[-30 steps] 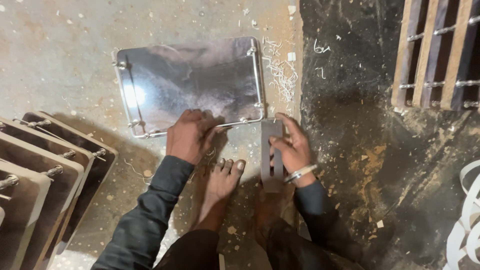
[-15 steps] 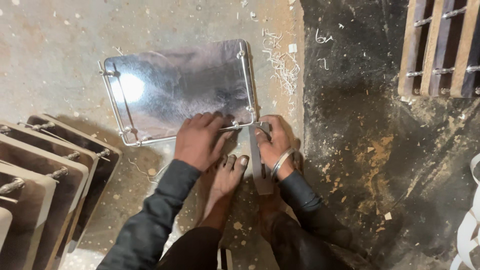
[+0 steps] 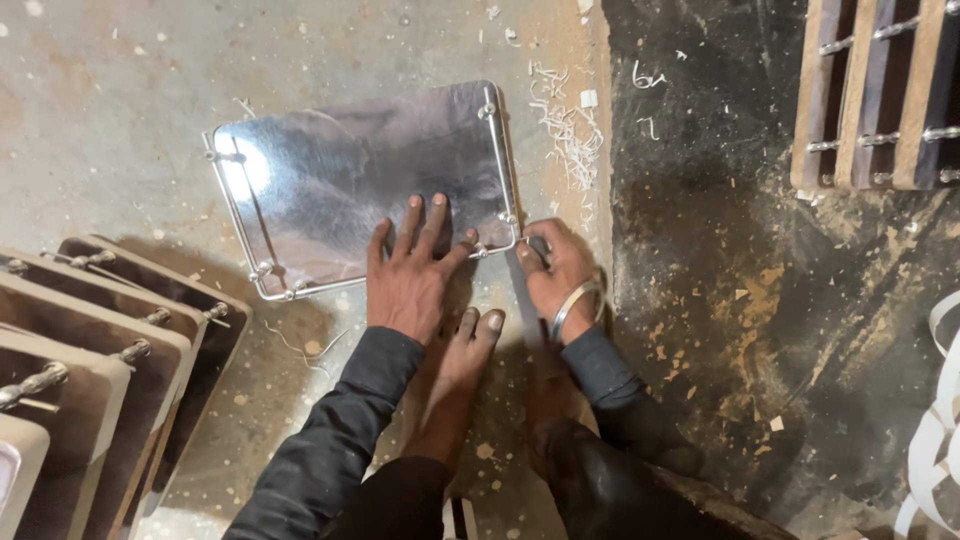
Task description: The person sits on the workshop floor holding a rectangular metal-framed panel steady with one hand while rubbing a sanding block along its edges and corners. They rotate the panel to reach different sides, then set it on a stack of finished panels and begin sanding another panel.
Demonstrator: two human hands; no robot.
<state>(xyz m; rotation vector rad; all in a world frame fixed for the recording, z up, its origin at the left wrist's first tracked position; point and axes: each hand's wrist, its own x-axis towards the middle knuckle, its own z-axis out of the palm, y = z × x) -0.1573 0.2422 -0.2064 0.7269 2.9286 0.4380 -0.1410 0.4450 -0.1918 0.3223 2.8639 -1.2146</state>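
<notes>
Fingers (image 3: 425, 215) of the left hand (image 3: 410, 275) lie spread flat on a shiny metal sheet (image 3: 360, 180) on the concrete floor (image 3: 120, 80). The right hand (image 3: 555, 270) has its fingers pinched together at the sheet's near corner — whether on its wire rim is hard to tell. A bare foot (image 3: 465, 345) rests between the hands — stacked sheets (image 3: 90, 350) lie left.

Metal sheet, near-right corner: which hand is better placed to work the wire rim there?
Right. The right hand is already at that corner of the metal sheet, fingers on the wire rim. The left hand lies flat on the sheet, pinning it.
</notes>
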